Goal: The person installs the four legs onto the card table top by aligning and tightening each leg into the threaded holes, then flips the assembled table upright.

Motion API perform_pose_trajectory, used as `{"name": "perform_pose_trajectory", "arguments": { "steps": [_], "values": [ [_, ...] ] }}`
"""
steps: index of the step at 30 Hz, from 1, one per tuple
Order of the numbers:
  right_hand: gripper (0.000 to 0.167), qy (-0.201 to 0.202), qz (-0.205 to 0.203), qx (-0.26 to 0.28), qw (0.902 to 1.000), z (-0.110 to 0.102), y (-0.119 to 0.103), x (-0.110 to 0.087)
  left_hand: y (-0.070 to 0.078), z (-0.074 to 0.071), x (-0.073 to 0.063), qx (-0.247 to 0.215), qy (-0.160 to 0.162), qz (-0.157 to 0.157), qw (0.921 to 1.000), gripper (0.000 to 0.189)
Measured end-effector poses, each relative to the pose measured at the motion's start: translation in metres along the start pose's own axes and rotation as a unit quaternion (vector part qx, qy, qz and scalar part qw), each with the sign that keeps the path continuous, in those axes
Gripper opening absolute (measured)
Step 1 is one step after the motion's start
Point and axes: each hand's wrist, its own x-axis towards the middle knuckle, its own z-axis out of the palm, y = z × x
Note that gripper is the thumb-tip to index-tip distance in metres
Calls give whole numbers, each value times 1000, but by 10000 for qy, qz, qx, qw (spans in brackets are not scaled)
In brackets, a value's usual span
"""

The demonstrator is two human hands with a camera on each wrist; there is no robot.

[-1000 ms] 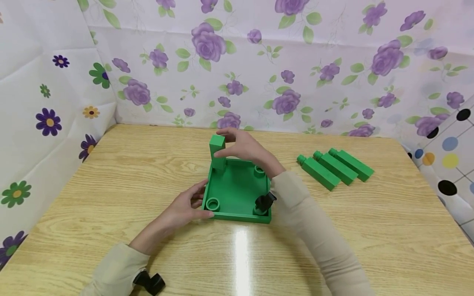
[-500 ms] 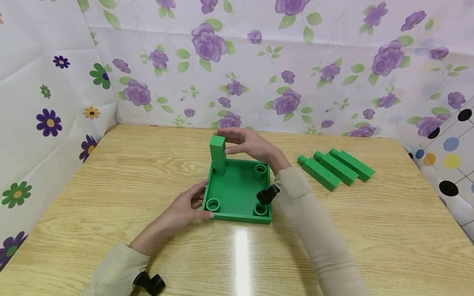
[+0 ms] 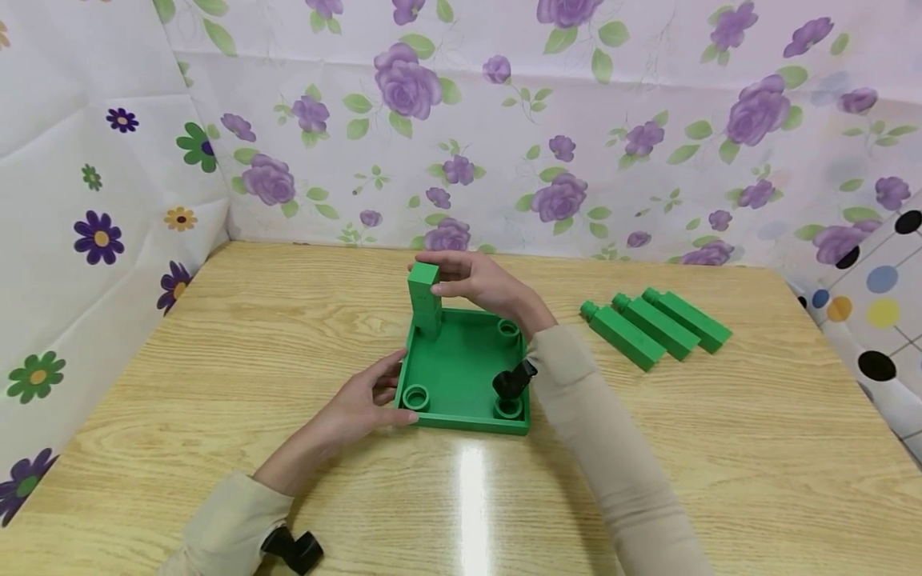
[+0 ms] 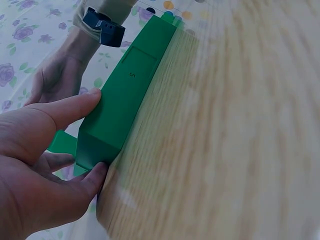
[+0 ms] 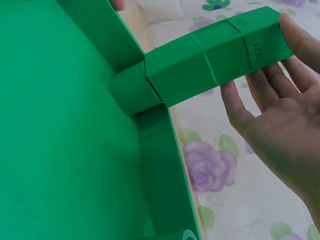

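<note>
A shallow green square tray with round sockets in its corners lies on the table. At its far left corner a green square post stands upright. My right hand holds the post's upper part, thumb on the near side and fingers behind. In the right wrist view, the post meets the socket collar, with a thin dark gap along one edge. My left hand grips the tray's near left corner. The left wrist view shows thumb and fingers on the tray's outer walls.
Three loose green posts with round knobbed ends lie side by side on the wooden table, right of the tray. Flowered cloth hangs behind the table and along its sides.
My right thumb came off the post and touches it again, slightly higher on its right side. The left hand and tray have stayed put.
</note>
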Motion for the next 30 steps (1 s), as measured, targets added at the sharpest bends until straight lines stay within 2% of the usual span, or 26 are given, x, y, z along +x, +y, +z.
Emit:
{"name": "perform_pose_trajectory", "arguments": {
  "steps": [7, 16, 23, 30],
  "values": [
    [56, 415, 212, -451, 9979, 5, -1, 0, -1, -1, 0, -16, -31, -1, 10000, 91],
    [49, 907, 326, -430, 9944, 9, 0, 0, -1, 0, 0, -47, 34, -99, 9999, 93],
    [41, 1476, 448, -794, 9848, 14, 0, -2, -3, 0, 1, -35, 14, -127, 9999, 93],
    [36, 1904, 299, -1152, 9745, 26, -4, -3, -3, 0, 2, 5, 30, -110, 9999, 93]
  ]
}}
